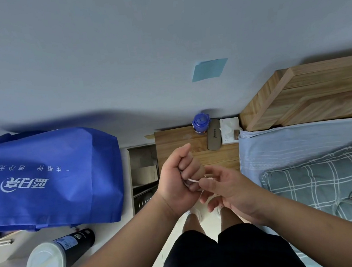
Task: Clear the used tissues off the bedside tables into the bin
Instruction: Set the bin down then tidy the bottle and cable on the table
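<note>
A thin white cord [193, 180] runs between my hands above the near edge of the wooden bedside table [171, 140]; whether any tissue is balled inside my grip, I cannot tell. My left hand [178, 175] is fisted around the cord, and my right hand [224, 186] pinches its other end between thumb and forefinger. Along the table's far edge stand a blue bottle [201, 123], a grey case [213, 137] and a white tissue pack [230, 130] at the far right corner, beside the bed [299, 143].

Bedside table [178, 140]: bottle [200, 123], case [213, 137], tissues [229, 130]
</note>
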Tool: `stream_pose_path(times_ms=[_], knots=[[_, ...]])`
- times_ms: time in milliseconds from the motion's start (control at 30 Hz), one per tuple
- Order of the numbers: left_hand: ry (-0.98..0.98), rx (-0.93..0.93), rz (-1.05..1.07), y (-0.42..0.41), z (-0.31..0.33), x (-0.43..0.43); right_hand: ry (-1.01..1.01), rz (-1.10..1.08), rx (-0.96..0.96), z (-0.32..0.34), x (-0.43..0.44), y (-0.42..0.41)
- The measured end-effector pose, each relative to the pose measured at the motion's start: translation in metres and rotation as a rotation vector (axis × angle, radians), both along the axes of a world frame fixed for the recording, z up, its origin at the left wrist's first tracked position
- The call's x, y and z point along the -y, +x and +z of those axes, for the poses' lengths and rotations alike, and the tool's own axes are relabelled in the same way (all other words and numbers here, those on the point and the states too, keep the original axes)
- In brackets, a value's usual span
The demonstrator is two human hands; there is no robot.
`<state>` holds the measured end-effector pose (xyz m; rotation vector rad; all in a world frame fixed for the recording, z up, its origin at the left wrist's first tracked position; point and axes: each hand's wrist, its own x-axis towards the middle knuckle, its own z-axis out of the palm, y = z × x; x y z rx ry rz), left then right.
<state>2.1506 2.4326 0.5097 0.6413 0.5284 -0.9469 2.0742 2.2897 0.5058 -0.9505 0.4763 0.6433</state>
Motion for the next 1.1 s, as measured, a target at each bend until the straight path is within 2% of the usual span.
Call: stream_pose_path(times_ms=[133,267,433,500,600,667,733,800,867,1000,1100], knots=[[0.098,0.104,-0.154,0.001,0.001,-0.001,-0.151,-0.027,0.032,0.001,0.000,-0.002],[0.353,0.351,-0.360,0.002,0.004,-0.005,-0.221,-0.030,0.072,0.005,0.002,-0.004],[0.651,0.501,-0.489,0.001,0.003,-0.016,-0.294,-0.005,0.140,0.017,0.007,-0.001],[0.685,0.522,-0.478,-0.005,0.003,-0.017,-0.257,-0.001,0.121,0.019,0.008,0.002],[0.720,0.495,-0.398,-0.009,0.003,-0.016,-0.018,-0.014,0.062,0.022,0.013,0.005],[0.688,0.453,-0.356,-0.010,0.002,-0.014,0.118,0.006,0.039,0.022,0.019,0.006],[0.600,0.416,-0.336,-0.013,0.002,-0.013,0.148,0.045,0.036,0.019,0.023,0.006],[0.500,0.389,-0.322,-0.017,0.003,-0.012,0.099,0.038,0.033,0.015,0.024,0.006],[0.481,0.429,-0.348,-0.020,0.005,-0.013,-0.003,0.004,0.024,0.011,0.022,0.006],[0.637,0.588,-0.392,-0.025,0.009,-0.012,-0.235,-0.024,-0.007,0.004,0.016,0.006],[0.812,0.579,-0.333,-0.028,0.004,-0.007,-0.372,-0.054,-0.012,0.002,0.007,0.005]])
